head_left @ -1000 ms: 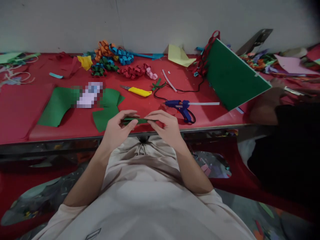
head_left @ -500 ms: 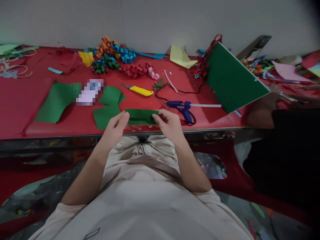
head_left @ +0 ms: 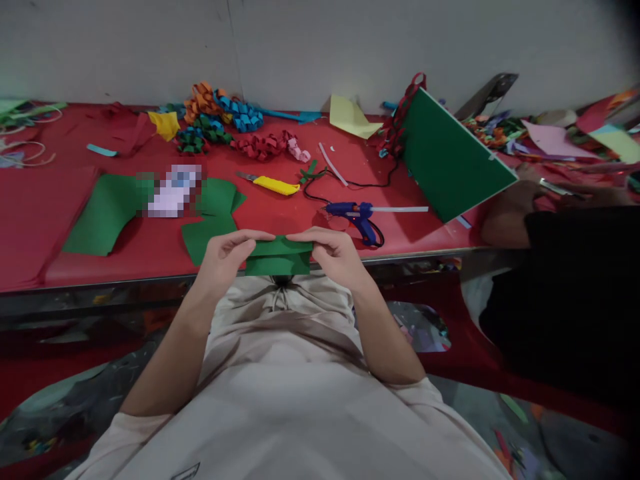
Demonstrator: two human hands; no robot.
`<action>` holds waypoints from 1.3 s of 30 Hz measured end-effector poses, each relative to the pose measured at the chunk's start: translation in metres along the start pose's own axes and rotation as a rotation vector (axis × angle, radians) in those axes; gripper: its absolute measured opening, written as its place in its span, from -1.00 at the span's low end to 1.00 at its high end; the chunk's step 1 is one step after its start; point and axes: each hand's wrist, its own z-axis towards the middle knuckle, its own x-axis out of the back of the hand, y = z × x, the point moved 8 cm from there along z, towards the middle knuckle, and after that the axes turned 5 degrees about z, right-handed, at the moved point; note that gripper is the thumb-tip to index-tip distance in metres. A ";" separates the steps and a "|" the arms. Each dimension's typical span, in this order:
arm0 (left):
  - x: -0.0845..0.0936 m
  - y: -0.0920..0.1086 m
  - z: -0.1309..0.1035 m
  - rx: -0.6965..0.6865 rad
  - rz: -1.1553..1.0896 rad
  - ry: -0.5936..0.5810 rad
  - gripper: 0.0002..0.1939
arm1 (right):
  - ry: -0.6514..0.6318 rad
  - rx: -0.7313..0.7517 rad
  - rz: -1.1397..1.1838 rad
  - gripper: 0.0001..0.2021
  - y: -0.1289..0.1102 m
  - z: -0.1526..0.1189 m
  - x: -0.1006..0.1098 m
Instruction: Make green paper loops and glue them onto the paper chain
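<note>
A green paper strip (head_left: 278,264) is held at the table's front edge, its upper part folded over into a flap. My left hand (head_left: 227,257) pinches its left end, with the index finger stretched along the top. At the right end my right hand (head_left: 334,252) grips it the same way, thumb below and index finger above. Just beyond my left hand lie cut pieces of green paper (head_left: 220,227). A blue hot glue gun (head_left: 357,217) with a white glue stick lies beyond my right hand, and a yellow box cutter (head_left: 275,185) is farther back.
A green board (head_left: 453,160) leans at the right, near a co-worker's arm (head_left: 505,207). Curled paper chains (head_left: 225,113) lie by the wall. A blurred phone-like object (head_left: 175,191) rests on green paper at left; red sheets (head_left: 45,220) are stacked beside it.
The green strip, flat before, now has its top folded over. Both hands have shifted slightly toward my body, and their index fingers have moved inward along the upper edge.
</note>
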 end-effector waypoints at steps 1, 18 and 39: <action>0.000 0.002 0.000 -0.007 0.019 0.015 -0.73 | -0.018 0.007 -0.018 -0.62 -0.003 0.000 -0.001; -0.004 -0.001 0.006 0.006 0.078 0.101 -0.72 | 0.241 -0.142 0.105 -0.72 0.023 0.006 -0.003; -0.005 -0.004 0.006 0.035 0.077 0.107 -0.75 | 0.238 -0.140 0.055 -0.79 0.027 0.014 -0.009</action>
